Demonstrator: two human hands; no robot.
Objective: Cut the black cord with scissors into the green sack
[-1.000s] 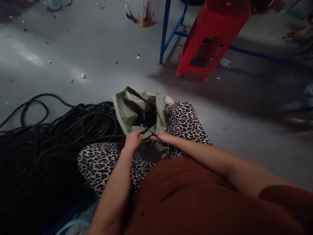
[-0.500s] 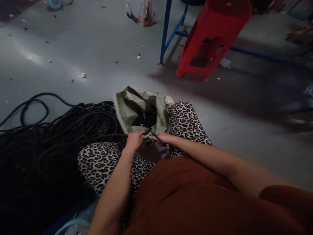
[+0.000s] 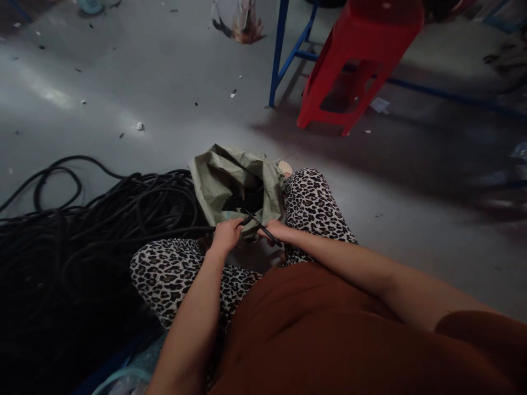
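Note:
My left hand point(image 3: 226, 237) is closed round a black rubber cord point(image 3: 181, 231) near its end, which sticks out past the fingertips. My right hand point(image 3: 275, 233) is wrapped about black-handled scissors point(image 3: 265, 230); their thin tip crosses the cord's end, and whether the blades are apart is too small to tell. Both hands are over the near rim of an open greenish woven sack point(image 3: 209, 184) standing between my knees. Dark small pieces point(image 3: 236, 203) lie inside it. From my left hand the cord runs leftward to a big tangled heap of black cord point(image 3: 135, 203).
A red plastic stool point(image 3: 329, 118) stands ahead on the right beside a blue metal frame point(image 3: 278, 60). Small scraps point(image 3: 140, 126) are scattered over the grey floor. A light blue container point(image 3: 123, 376) sits low by my left side, next to the heap.
My right hand's fingers have shifted slightly right, and the scissors' handle has tilted a little. My left hand and the cord hold almost the same place.

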